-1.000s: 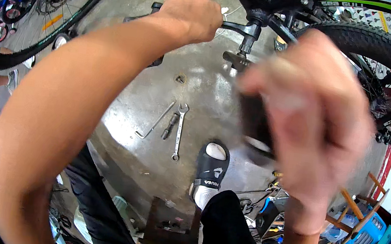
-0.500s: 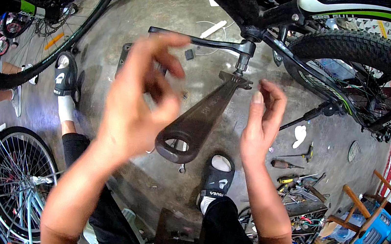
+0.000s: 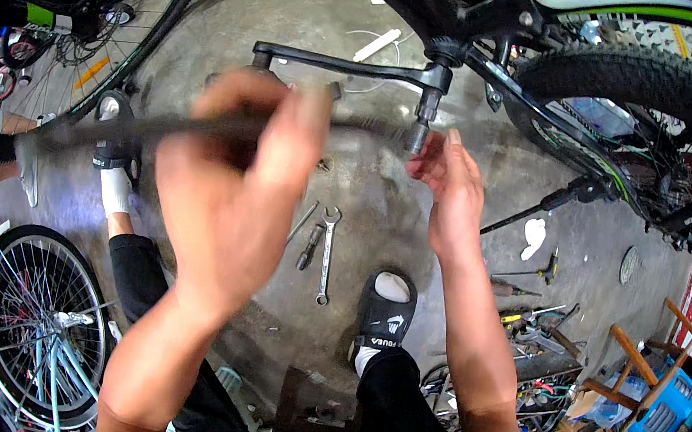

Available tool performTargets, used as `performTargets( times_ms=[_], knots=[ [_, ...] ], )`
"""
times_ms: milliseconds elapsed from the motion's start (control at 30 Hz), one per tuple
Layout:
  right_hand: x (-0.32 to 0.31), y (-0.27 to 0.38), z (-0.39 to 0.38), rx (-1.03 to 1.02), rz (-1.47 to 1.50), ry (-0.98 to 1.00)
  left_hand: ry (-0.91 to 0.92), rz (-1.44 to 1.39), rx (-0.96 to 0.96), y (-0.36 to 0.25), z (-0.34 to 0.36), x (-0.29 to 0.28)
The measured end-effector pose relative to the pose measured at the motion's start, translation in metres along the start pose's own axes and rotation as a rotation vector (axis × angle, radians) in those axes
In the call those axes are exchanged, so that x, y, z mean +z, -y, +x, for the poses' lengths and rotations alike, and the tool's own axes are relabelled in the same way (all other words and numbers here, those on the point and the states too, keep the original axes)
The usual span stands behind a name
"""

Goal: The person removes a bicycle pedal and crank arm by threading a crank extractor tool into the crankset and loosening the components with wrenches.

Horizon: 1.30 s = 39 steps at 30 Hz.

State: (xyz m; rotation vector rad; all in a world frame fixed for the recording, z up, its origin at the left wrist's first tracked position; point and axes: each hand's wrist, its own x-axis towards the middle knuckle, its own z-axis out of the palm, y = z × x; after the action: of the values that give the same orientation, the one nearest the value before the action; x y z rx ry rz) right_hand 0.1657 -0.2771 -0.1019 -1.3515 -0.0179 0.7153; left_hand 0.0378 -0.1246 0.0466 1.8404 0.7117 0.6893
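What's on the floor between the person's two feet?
In the head view, a combination wrench and two smaller hand tools lie on the concrete between the left foot and the right foot.

The left hand (image 3: 235, 193) is smeared by motion, and the long dark tool (image 3: 157, 126) it grips is a blur, so its kind cannot be told. That hand hides part of the floor (image 3: 384, 195) beneath it. The rear tyre (image 3: 643, 80), right of the crank arm (image 3: 340, 64), is cut off by the picture's edge.

Bare concrete floor (image 3: 384, 195) w/ wooden chair (image 3: 652, 344) at right, daylight.
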Motion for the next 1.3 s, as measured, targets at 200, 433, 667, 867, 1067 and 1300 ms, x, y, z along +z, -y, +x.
performTargets(
  times_ms=[200,433,667,867,1067,1300],
  knots=[
    [0.010,0.013,0.004,0.085,0.173,0.352,0.349,0.303,-0.025,0.074,-0.117,-0.025],
    [0.001,0.007,0.008,0.020,0.112,0.339,0.703,0.611,-0.100,0.149,-0.224,-0.055],
    [0.004,0.005,0.010,0.154,0.442,0.410,0.842,0.643,0.017,0.163,-0.263,-0.072],
    [0.011,0.008,0.001,0.132,0.374,0.285,0.832,0.473,-0.293,0.185,-0.287,-0.080],
    [0.009,0.004,0.003,0.091,0.300,0.247,0.292,-0.085,-1.106,0.189,-0.303,-0.080],
    [-0.012,-0.019,0.002,0.194,0.332,0.219,0.394,0.539,-0.235,0.108,-0.194,-0.070]
  ],
)
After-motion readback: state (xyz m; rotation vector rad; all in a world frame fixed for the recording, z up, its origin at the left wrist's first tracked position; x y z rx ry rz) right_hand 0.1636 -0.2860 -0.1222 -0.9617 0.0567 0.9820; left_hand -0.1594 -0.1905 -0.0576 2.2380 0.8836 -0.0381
